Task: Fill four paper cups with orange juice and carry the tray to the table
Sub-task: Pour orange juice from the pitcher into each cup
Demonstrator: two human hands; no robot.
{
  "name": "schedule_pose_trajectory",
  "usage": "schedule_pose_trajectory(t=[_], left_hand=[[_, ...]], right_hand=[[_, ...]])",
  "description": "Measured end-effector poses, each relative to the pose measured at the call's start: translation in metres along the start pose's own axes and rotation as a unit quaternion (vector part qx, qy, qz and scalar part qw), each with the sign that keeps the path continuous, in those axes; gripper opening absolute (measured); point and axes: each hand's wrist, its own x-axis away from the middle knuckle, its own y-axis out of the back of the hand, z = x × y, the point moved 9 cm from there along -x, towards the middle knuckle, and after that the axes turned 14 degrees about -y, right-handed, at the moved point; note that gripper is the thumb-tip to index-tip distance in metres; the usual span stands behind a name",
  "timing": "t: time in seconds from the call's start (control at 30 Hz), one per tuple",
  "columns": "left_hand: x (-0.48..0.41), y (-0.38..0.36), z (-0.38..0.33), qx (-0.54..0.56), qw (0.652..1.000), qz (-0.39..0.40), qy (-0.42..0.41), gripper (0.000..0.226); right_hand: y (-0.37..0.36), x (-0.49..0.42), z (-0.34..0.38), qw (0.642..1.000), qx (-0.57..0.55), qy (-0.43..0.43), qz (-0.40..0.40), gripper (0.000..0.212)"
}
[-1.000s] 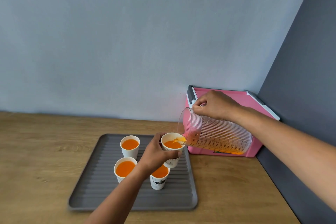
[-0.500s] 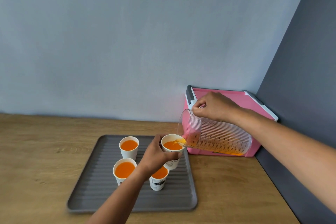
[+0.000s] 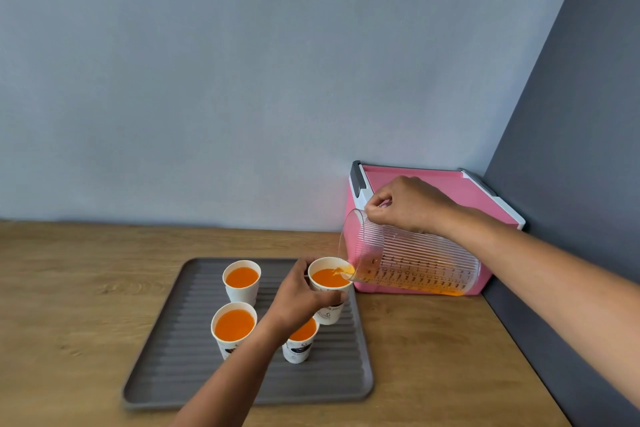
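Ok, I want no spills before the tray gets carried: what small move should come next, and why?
Probably tip the clear pitcher back upright to stop the pour. The cup in the left hand already looks nearly full, about level with the other three cups on the grey tray.

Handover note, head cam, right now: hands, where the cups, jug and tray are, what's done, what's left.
Left hand: wrapped around the back-right cup, held just above the tray.
Right hand: grips the clear jug, tipped with its spout over that cup, juice running in.
Other three cups, back-left, front-left and front-right, stand filled on the tray, which sits on the wooden counter.
Done: three cups; fourth nearly full.
Left: stop pouring, set cup and jug down, carry the tray to the table.
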Motion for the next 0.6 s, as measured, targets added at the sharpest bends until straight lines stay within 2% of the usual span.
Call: schedule_pose_trajectory(t=[0.47,0.6], left_hand=[[-0.0014,-0.0054,-0.0004,0.008,1.0,-0.002,0.002,0.058],[-0.0012,-0.0071,0.0001,0.007,1.0,0.0,0.003,0.058]], right_hand=[[-0.0012,0.0005,-0.0062,1.0,0.004,-0.01,0.009,0.043],[-0.0041,-0.0011,-0.009,1.0,0.001,-0.01,0.016,0.038]])
